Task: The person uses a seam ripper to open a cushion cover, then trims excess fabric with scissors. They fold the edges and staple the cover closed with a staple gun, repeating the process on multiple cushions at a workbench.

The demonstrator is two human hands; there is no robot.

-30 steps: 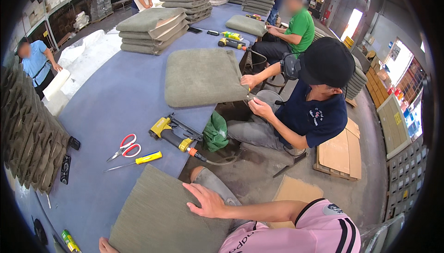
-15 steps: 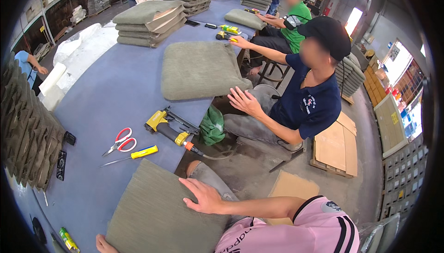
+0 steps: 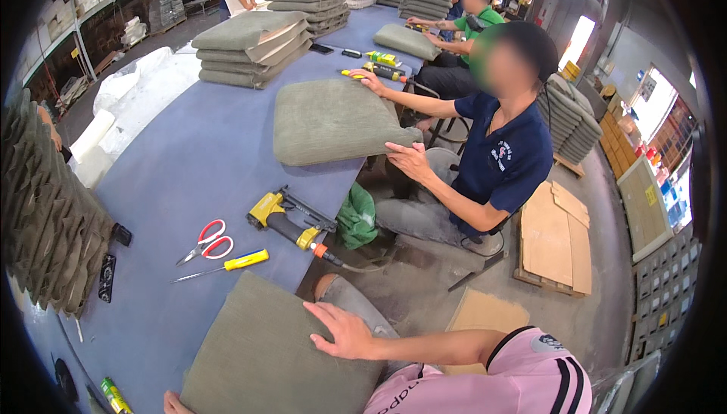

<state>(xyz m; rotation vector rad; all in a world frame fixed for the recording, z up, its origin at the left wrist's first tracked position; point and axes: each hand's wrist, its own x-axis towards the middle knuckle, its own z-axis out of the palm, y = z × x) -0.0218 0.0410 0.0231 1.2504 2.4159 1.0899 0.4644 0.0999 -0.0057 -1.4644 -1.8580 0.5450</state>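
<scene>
A grey-green fabric seat cushion (image 3: 280,357) lies at the near edge of the blue table, partly over my lap. My right hand (image 3: 344,331) rests on its upper right side with fingers spread. At the bottom, my left hand (image 3: 175,403) holds the cushion's left edge; most of that hand is out of view. Just beyond the cushion lie a yellow-handled screwdriver-like tool (image 3: 246,259) and red-and-white-handled scissors (image 3: 208,243). A yellow and black staple gun (image 3: 288,221) lies to their right, with an air hose attached.
Across the table, a co-worker in navy handles another cushion (image 3: 337,122). Stacked cushions (image 3: 246,54) stand farther back. A pile of fabric covers (image 3: 57,217) is at the left, beside small black items (image 3: 107,278). A green bag (image 3: 356,217) hangs at the table's right edge.
The whole view has shifted slightly. My hands stay on the cushion. The co-worker's near hand has come down onto the other cushion, and their far hand, with something yellow, has moved closer to it.
</scene>
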